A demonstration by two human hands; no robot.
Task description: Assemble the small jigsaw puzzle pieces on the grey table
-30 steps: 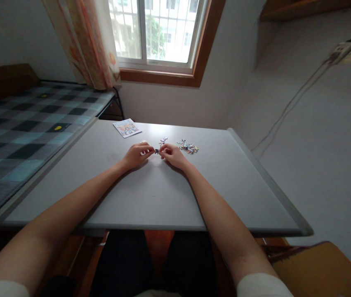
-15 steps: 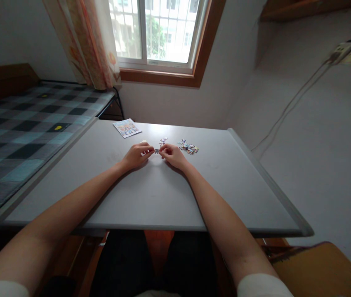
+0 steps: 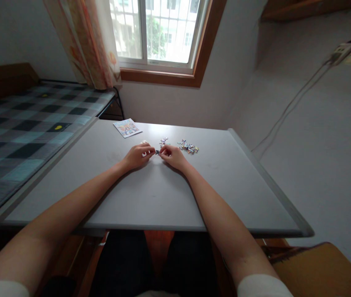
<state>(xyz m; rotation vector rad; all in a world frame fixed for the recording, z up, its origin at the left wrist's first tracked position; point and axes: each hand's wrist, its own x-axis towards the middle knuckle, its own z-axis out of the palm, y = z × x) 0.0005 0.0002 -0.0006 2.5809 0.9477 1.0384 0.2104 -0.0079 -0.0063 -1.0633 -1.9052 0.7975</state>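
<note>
Grey table (image 3: pixel 163 198), person seated at its near edge, both forearms laid out across it. Left hand (image 3: pixel 137 156) and right hand (image 3: pixel 173 157) met near the table's middle, knuckles up, fingers drawn narrow. One small dark puzzle piece (image 3: pixel 157 152) sat pinched between the two sets of fingertips, low over the table top. Piece lay right of the left fingers and left of the right fingers, both hands equally close; too small to read its long axis. Small cluster of pieces (image 3: pixel 163 141) lay just beyond the hands. Loose pile of pieces (image 3: pixel 188 147) lay to the far right, nearer the right hand, apart from it. Picture card (image 3: pixel 127 127) rested flat at far left, well apart from both hands. Checked bed (image 3: pixel 23 123) alongside on left.
</note>
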